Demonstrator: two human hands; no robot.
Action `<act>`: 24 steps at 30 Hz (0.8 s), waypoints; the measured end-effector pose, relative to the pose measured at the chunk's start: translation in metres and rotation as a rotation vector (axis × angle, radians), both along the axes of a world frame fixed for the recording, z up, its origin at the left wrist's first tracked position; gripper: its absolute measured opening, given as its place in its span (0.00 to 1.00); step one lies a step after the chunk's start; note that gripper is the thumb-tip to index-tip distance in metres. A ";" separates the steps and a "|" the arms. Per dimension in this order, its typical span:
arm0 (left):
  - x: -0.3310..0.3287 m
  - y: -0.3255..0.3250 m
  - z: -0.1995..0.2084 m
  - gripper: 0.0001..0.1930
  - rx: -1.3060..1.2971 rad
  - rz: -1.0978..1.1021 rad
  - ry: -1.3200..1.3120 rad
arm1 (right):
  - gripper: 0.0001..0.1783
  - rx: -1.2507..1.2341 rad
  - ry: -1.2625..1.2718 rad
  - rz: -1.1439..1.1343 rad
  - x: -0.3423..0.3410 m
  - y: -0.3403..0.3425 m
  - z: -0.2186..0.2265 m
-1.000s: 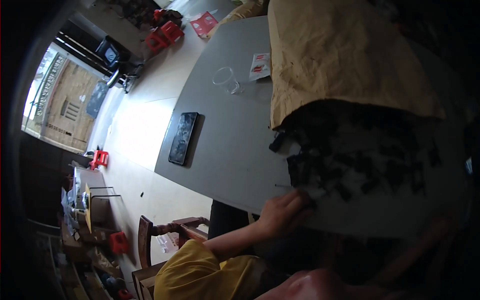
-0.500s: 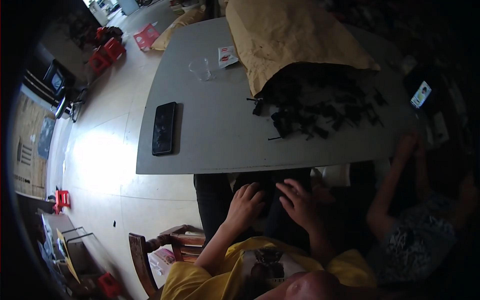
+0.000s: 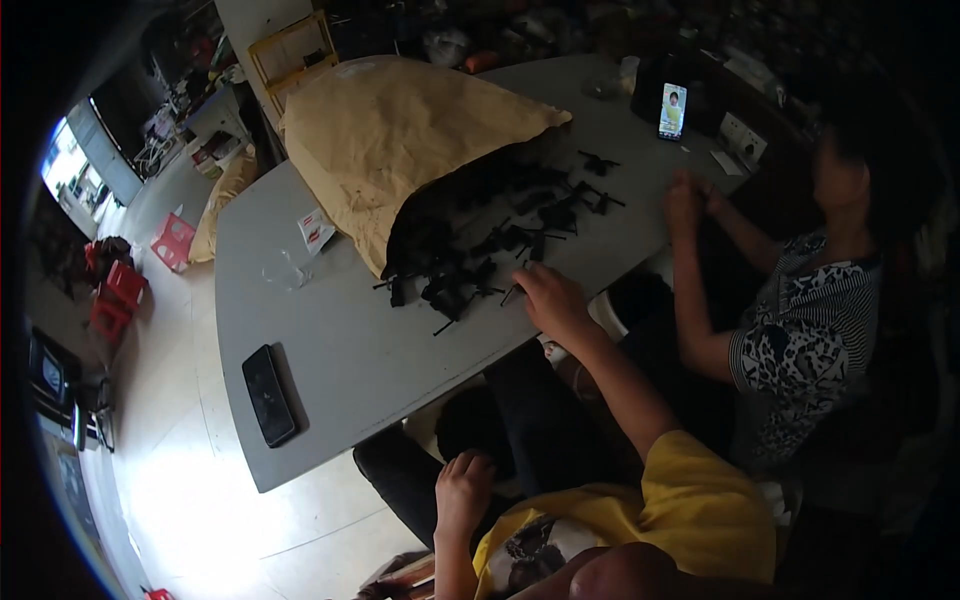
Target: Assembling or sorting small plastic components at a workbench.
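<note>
My right hand (image 3: 552,300) reaches over the near edge of the table to a heap of small black plastic parts (image 3: 465,285) with thin stems. Its thumb and fingers are closed at the front of the heap, and a thin black stem shows at the fingertips. The heap spills from the mouth of a large brown paper sack (image 3: 375,140) lying on its side. My left hand (image 3: 465,490) rests on my dark-trousered thigh below the table edge, fingers loosely bent and holding nothing.
A black phone (image 3: 269,396) lies at the left of the grey table (image 3: 330,350). Near the sack are a clear plastic cup (image 3: 287,270) and a small white packet (image 3: 316,231). Another person (image 3: 790,320) sits at the right, hands together, by a lit phone (image 3: 672,111).
My right hand has gone from my lap up to the black parts. The left stays on my lap. The view has swung to the right, bringing the other person further in.
</note>
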State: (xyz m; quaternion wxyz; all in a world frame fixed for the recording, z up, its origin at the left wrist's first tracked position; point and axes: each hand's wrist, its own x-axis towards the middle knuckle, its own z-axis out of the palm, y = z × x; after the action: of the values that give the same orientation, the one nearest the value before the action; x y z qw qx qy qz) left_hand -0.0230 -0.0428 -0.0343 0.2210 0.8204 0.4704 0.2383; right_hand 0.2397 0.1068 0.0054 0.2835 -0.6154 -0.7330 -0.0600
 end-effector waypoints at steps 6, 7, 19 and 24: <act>0.024 0.017 0.027 0.12 -0.020 0.013 -0.147 | 0.08 0.000 0.870 0.157 -0.032 -0.048 0.006; 0.034 0.021 0.036 0.14 0.006 0.083 -0.331 | 0.07 -0.170 0.941 0.191 -0.045 -0.063 0.013; 0.037 0.025 0.045 0.12 -0.132 0.154 -0.811 | 0.23 -0.386 1.020 0.609 -0.075 -0.099 -0.006; 0.041 0.021 0.041 0.08 -0.287 0.177 -0.929 | 0.22 -0.365 0.922 0.382 -0.091 -0.117 -0.002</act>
State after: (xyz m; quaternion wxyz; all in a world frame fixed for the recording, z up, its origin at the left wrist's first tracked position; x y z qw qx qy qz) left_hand 0.0177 -0.0215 0.0066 0.4970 0.5456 0.4180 0.5297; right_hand 0.1490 -0.0099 0.0031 0.4705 -0.4726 -0.6299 0.3982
